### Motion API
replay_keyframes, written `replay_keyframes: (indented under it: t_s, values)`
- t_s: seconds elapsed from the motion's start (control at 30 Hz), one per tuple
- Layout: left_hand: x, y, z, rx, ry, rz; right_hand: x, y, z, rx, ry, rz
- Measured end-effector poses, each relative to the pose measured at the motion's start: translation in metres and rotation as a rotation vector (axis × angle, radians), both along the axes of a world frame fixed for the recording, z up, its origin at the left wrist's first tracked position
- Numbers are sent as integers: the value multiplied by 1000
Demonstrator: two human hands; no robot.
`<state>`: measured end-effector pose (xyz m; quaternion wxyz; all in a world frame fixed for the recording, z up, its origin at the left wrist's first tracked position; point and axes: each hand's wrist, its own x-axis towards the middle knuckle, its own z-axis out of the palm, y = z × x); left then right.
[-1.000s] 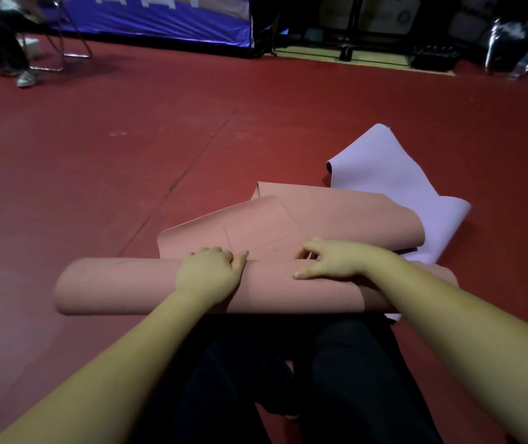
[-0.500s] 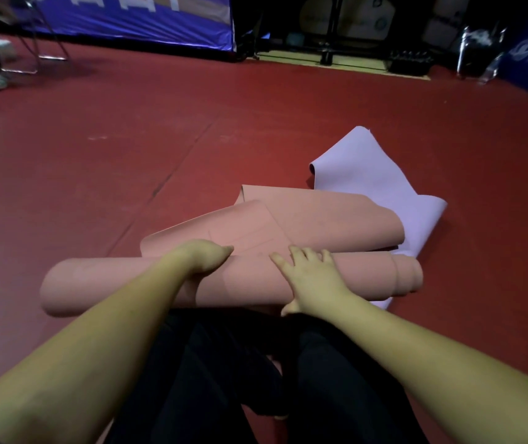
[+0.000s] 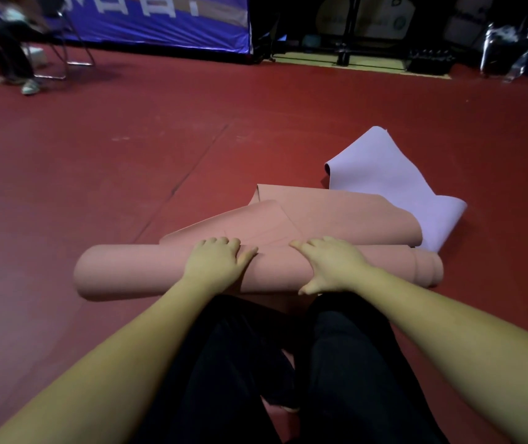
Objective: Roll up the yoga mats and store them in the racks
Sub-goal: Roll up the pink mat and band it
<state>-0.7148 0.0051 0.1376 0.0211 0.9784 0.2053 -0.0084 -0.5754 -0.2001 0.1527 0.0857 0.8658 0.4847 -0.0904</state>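
On the red floor [image 3: 128, 187], the left hand [image 3: 216, 262] and right hand [image 3: 331, 265] curl over the half-rolled pink mat [image 3: 134, 274] lying crosswise before the knees, probably keeping the roll tight, while the lilac mat [image 3: 384, 174] waits behind.

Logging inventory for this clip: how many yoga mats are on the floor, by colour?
Pink yoga mat, partly rolled under both hands: 1
Lilac yoga mat, loose behind it: 1
Total: 2
The left hand and right hand grip the pink roll.
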Motion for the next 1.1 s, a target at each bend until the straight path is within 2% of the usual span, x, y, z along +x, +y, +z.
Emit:
replay_keyframes:
  t_s: [0.17,0.33,0.4,0.47,0.6,0.7,0.77,0.87,1.0,1.1]
  values:
    - [3,-10,24,-91,-34,46,-1,-13,32,-37,161,7]
    - [3,-18,43,-257,234,25,-2,-27,51,-152,401,17]
    - [4,-17,40,-296,262,64,3,-22,49,-196,482,12]
    - [3,-19,32,-246,145,91,17,-12,42,-246,569,-27]
    - [-19,-34,5,67,-150,2,44,4,28,-270,815,-118]
    - [-34,-33,-14,97,-196,2,51,14,15,-276,946,-164]
    - [-33,-29,-15,94,-200,10,54,17,8,-263,934,-186]
    - [-21,-22,-11,64,-148,19,53,22,10,-237,806,-152]
    - [3,-12,0,5,-23,22,42,12,24,-1,675,-149]
    - [26,-1,6,-153,102,31,21,6,17,78,407,-167]
